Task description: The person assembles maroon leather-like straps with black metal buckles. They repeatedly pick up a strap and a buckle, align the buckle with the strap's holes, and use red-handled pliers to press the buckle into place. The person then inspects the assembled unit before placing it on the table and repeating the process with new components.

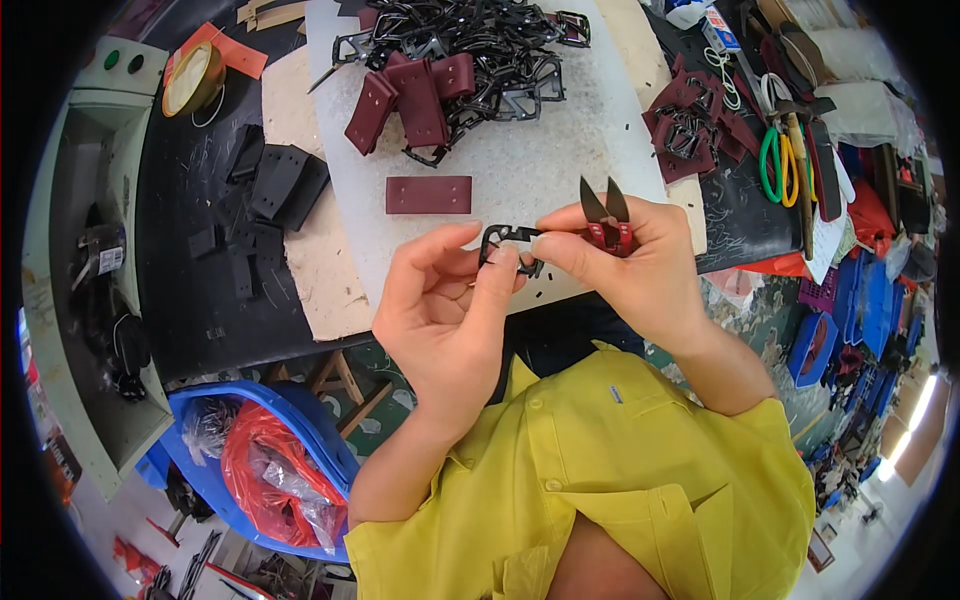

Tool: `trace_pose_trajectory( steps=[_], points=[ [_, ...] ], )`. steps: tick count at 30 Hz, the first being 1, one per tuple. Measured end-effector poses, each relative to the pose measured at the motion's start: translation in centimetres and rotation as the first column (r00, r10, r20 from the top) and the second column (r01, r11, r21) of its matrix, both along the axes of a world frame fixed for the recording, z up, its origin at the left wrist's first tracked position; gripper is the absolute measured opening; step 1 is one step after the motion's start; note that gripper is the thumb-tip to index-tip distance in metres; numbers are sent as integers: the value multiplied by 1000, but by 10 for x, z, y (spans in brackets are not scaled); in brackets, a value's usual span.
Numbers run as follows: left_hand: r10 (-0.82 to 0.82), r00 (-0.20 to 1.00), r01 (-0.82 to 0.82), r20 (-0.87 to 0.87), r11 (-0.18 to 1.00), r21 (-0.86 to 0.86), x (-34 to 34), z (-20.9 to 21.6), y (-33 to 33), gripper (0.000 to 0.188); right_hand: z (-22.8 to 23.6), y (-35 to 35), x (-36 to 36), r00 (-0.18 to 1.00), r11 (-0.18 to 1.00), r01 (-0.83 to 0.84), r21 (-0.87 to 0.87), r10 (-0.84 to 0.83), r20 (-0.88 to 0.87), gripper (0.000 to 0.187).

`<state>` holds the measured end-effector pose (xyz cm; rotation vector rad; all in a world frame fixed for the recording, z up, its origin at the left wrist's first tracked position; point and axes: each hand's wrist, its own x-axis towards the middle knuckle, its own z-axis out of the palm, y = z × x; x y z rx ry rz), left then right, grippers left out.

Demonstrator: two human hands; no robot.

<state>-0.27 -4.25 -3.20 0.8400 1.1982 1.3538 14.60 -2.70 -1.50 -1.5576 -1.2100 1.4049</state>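
Head cam: L hand (445, 305) + R hand (645, 265) clamped on blk buckle (512, 233); R also w/ red-grip snips (612, 234).

The head-worn fisheye looks down on the table (190, 315) from close above.

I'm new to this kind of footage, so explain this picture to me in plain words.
There is no machine here: the two bare hands belong to the person wearing the camera. The left one of two head-worn cameras looks down, and its wide lens bends straight edges.

The left hand and right hand together pinch a small black frame. The right hand also holds red-handled snips, blades pointing away from the person.

On the pale sheet lie a pile of dark frames, several maroon pieces and, nearer, a single maroon strip.
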Motion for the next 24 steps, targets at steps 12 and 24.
trace_pose_trajectory(
  steps=[12,24],
  points=[
    [60,994,-57,-95,998,38,-5,-2,-6,16,-19,-8,3,856,538,-442,718,15,516,32],
    [-110,963,122,-245,992,34,-15,0,0,21,-23,-6,5,805,440,-541,717,25,593,35]
  ],
)
